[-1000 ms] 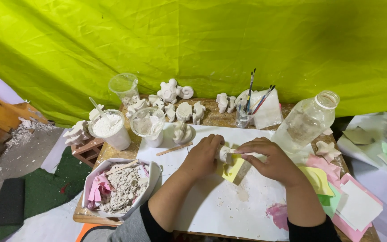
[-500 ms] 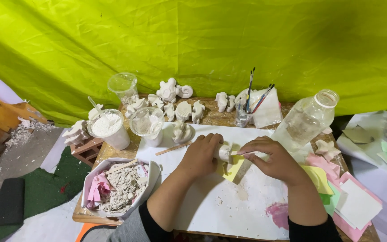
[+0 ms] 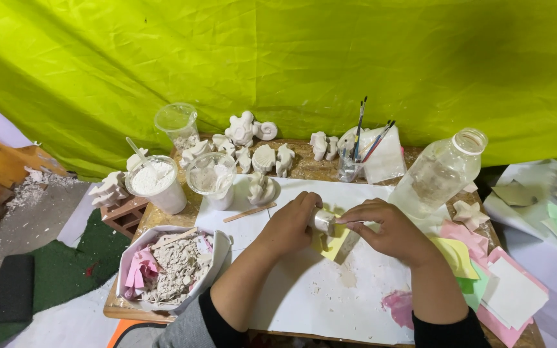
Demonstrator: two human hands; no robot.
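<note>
My left hand [image 3: 290,225] grips a small white plaster piece [image 3: 323,221] over a white sheet [image 3: 304,290] on the low wooden table. My right hand [image 3: 388,229] meets it from the right, fingertips pinched on the same piece. A yellow mould piece [image 3: 331,243] lies just under both hands. White plaster dust speckles the sheet below them. What the right fingers pinch beyond the piece is too small to make out.
White plaster figurines [image 3: 253,145] line the table's back. Cups of white powder [image 3: 156,183] stand back left, a jar of brushes [image 3: 351,169] and a clear bottle [image 3: 439,173] back right. A tub of plaster rubble [image 3: 172,267] sits left; coloured moulds [image 3: 485,270] lie right.
Both hands stay together on the plaster piece; only small finger shifts show, and the yellow mould piece sits slightly lower under them.
</note>
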